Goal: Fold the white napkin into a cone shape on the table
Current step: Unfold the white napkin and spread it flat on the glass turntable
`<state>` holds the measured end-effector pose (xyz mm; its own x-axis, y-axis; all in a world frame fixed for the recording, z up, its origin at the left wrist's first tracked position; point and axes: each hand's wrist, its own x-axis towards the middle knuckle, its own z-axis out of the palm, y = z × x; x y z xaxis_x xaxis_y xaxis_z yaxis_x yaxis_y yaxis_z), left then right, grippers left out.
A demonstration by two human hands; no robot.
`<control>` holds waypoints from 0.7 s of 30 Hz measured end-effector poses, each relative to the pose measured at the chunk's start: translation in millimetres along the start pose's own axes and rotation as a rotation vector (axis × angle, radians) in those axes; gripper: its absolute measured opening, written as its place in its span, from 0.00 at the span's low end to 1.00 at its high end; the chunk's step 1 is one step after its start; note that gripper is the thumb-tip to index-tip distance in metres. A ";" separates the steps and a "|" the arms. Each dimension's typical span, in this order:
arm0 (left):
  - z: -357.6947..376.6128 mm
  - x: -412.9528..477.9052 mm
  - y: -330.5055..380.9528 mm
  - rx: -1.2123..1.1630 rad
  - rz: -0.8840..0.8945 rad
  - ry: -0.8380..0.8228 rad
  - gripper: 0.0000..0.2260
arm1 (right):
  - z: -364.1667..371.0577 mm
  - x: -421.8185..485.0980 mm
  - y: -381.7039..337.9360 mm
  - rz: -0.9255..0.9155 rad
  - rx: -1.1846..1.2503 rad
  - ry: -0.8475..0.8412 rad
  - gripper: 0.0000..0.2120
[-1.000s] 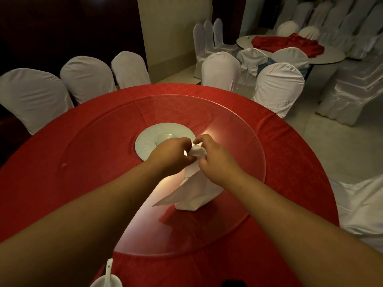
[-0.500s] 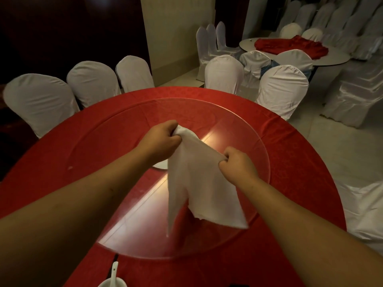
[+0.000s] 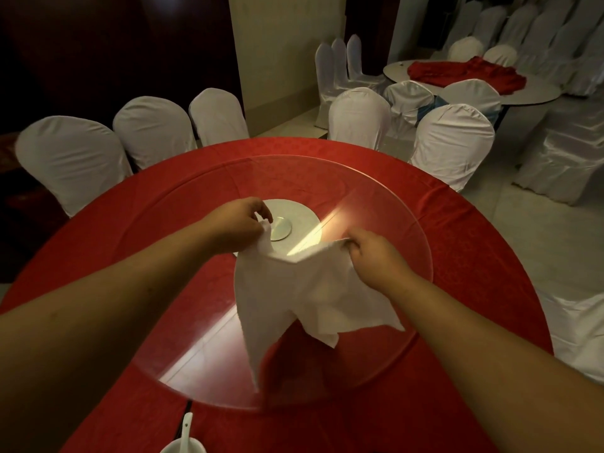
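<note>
Napkin up, spread between both hands!
Left hand and right hand each pinch a top corner of the white napkin; next, lay it flat on the glass turntable.

Single head-worn wide-angle view, forward and down, close over the round red table, chairs beyond.

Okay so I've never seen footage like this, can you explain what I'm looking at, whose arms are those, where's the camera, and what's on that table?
The camera is worn on a person's head and looks forward and down, so the two bare arms are that person's own. The left hand and right hand each pinch an upper corner of a white napkin, which hangs spread open, not yet folded. Below is a round table with a red tablecloth and a glass turntable. At the near edge are a white bowl and spoon. Chairs in white covers stand around.
</note>
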<state>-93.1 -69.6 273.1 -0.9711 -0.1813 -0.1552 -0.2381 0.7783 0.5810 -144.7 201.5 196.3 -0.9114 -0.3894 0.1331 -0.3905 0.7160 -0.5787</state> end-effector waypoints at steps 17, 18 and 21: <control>63.6 -8.0 17.4 0.368 0.136 -0.076 0.11 | -3.0 11.3 -46.4 -0.118 -0.185 -0.227 0.08; 62.9 -7.8 15.5 0.435 0.139 -0.063 0.12 | -5.3 10.1 -41.9 -0.120 -0.278 -0.283 0.07; 61.7 -7.2 6.3 0.582 0.113 -0.051 0.15 | -15.5 7.3 -24.5 -0.075 -0.506 -0.412 0.08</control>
<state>-86.6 -26.3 228.7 -0.9846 -0.0599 -0.1641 -0.0713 0.9953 0.0647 -143.8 190.1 223.9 -0.7940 -0.5671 -0.2192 -0.5559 0.8231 -0.1161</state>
